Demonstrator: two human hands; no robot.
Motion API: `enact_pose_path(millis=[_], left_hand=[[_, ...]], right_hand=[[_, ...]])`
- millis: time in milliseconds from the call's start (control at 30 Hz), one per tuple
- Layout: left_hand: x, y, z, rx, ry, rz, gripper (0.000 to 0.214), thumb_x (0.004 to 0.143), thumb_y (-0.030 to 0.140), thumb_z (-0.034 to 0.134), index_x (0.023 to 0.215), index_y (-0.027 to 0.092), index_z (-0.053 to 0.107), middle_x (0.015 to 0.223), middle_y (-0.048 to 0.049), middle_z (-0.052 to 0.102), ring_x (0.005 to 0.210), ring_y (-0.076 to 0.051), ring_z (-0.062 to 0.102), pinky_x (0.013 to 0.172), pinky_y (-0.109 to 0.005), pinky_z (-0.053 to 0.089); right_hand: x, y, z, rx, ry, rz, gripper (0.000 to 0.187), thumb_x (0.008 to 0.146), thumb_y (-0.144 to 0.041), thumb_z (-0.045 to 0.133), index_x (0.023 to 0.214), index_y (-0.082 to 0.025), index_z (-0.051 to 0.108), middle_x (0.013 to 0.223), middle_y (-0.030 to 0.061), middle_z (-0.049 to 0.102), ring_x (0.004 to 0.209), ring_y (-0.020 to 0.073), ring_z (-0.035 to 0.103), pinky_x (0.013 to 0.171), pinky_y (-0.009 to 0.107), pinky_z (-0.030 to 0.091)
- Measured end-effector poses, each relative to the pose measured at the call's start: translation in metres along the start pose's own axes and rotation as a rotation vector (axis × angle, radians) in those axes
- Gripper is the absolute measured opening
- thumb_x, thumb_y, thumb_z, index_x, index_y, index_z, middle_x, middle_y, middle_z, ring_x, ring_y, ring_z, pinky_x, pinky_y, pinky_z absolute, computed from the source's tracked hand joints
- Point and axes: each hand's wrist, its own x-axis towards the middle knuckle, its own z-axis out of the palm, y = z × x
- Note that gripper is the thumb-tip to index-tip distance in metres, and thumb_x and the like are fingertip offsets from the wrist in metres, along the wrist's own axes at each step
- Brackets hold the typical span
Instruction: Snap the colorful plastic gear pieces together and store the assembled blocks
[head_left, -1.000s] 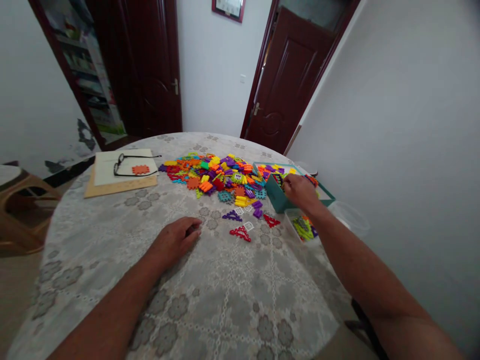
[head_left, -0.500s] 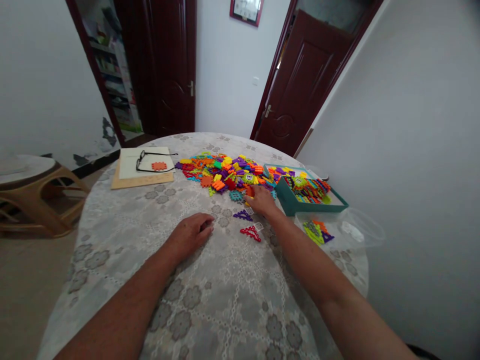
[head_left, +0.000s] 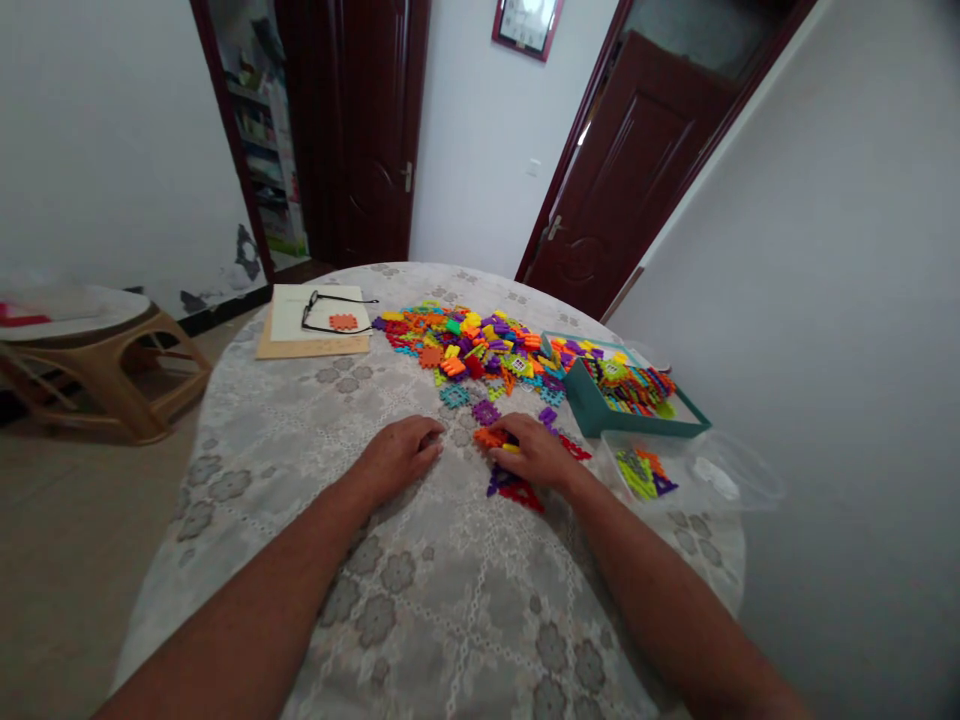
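My right hand (head_left: 538,452) lies on the table with its fingers closed on an orange toy piece (head_left: 489,437); a bit of yellow shows under the fingertips. Purple and red triangular pieces (head_left: 513,489) lie just under its near side. My left hand (head_left: 401,455) rests palm down beside it, fingers loosely curled, with nothing seen in it. A big pile of colourful interlocking pieces (head_left: 472,345) is spread behind both hands. A teal box (head_left: 600,412) to the right holds more pieces standing in rows.
A clear plastic tub (head_left: 712,480) with a few pieces sits at the table's right edge. Papers (head_left: 311,335) with glasses and an orange piece lie at the far left. A wooden stool (head_left: 112,370) stands left of the round table; a wall is close on the right.
My right hand left the teal box, reached the edge of the pile, then drew back toward me with an orange piece. The left hand stayed put. The view turned left.
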Motion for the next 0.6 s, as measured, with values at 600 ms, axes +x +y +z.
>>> enact_pose_path(millis=[600], left_hand=[[-0.001,0.014,-0.003,-0.169,0.025,0.001,0.042,0.094,0.044,0.06,0.128,0.021,0.069,0.117,-0.0086,0.076,0.091,-0.021,0.071,0.088,-0.034,0.055]], right_hand=[[-0.012,-0.005,0.002,0.351,0.455,0.313,0.032,0.099,-0.046,0.056,0.115,-0.023,0.072,0.105,0.005,0.076,0.094,0.0227,0.069,0.086,0.035,0.054]])
